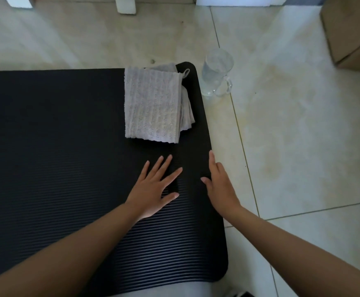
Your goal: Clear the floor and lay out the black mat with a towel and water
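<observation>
Already the black mat (pixel 57 129) lay unrolled on the tiled floor (pixel 303 146), its ribbed face up and its rounded right end well inside the view. A folded grey towel (pixel 153 103) sat on that end, close to the far right corner and wholly on the mat, probably so it would be in reach without taking up the middle. A clear glass mug of water (pixel 217 71) stood upright on the tiles just beside the same corner, off the mat, which seemed sensible, since hard floor would hold it steadier than the soft foam. The left hand (pixel 155 189) lay flat with its fingers spread on the mat, nearer than the towel and gripping nothing. The right hand (pixel 221 185) was open too and empty, resting along the mat's right edge with its fingers pointing away; it looked as if both were pressing the end flat. Beyond the right edge the tiles were bare as far as a cardboard box (pixel 352 33) at the far right, well apart from the mug. Past the far edge lay more open floor up to white furniture legs (pixel 125 5). By this layout the task looked nearly complete.
</observation>
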### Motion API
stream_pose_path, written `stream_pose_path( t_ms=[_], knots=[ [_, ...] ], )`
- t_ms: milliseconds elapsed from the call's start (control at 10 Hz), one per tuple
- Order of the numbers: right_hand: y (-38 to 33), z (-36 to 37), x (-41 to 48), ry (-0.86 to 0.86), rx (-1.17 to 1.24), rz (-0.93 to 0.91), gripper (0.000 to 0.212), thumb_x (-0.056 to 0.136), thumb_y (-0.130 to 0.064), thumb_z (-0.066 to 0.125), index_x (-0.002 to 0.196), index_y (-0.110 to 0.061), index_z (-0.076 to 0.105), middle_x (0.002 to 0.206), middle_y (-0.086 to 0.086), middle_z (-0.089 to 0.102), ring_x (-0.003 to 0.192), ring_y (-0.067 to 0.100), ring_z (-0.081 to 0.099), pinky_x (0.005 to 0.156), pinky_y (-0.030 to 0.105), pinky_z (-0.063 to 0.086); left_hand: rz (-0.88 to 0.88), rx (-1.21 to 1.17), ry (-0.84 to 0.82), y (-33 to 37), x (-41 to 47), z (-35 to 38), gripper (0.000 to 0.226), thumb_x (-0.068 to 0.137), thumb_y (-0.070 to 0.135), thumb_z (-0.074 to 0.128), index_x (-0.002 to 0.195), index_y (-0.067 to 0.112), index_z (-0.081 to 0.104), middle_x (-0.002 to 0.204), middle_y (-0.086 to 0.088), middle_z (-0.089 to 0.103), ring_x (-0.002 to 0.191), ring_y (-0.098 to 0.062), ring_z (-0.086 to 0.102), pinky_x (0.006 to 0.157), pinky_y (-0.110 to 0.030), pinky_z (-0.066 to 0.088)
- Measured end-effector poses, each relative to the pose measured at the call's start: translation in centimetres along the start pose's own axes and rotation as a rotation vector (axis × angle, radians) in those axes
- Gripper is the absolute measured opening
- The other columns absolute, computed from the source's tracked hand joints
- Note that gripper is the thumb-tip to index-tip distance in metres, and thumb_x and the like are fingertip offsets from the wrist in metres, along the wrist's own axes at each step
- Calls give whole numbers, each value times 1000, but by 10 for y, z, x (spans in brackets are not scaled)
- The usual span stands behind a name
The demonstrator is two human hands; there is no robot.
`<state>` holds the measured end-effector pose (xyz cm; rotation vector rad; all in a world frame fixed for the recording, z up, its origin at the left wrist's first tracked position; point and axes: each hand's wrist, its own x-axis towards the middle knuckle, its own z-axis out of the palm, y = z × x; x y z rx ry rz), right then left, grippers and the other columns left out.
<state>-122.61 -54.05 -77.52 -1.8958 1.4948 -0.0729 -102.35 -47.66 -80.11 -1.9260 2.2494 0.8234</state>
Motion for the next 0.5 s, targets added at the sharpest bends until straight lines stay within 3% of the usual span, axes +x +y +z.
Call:
stream_pose_path(
  t_ms=[200, 300, 400, 500],
  knots=[
    [-1, -8, 11, -43, -123, 48, 79, 97, -18, 51, 152, -22, -5, 130, 10, 45, 111, 19, 49, 87, 21, 38, 14, 45, -52, -1, 8, -13, 73, 94, 58, 38, 149, 44, -6, 159, 3, -25, 145, -17, -25, 120, -46, -7],
    [-3, -22, 9, 25, -306, -20, 78, 93, -26, 59, 153, -20, 9, 138, 13, 40, 117, 23, 47, 95, 30, 43, -13, -16, -73, 2, 2, -22, 70, 95, 52, 42, 151, 41, 2, 161, 3, -17, 148, -17, -17, 121, -43, -5],
    [-10, -47, 3, 135, -391, -156, 55, 92, -28, 60, 142, -12, 42, 145, 15, 40, 127, 29, 45, 102, 38, 39, -58, -86, -41, 4, -14, -39, 61, 97, 44, 45, 151, 31, 21, 162, 1, 9, 149, -18, 8, 121, -39, 5],
    [-34, -68, -3, 145, -302, -221, 29, 96, -21, 53, 121, -9, 60, 127, 11, 57, 113, 26, 56, 97, 37, 45, -204, -346, 27, 10, -32, -69, 39, 97, 35, 48, 134, 22, 51, 137, -1, 55, 123, -17, 51, 105, -36, 40]
  ],
)
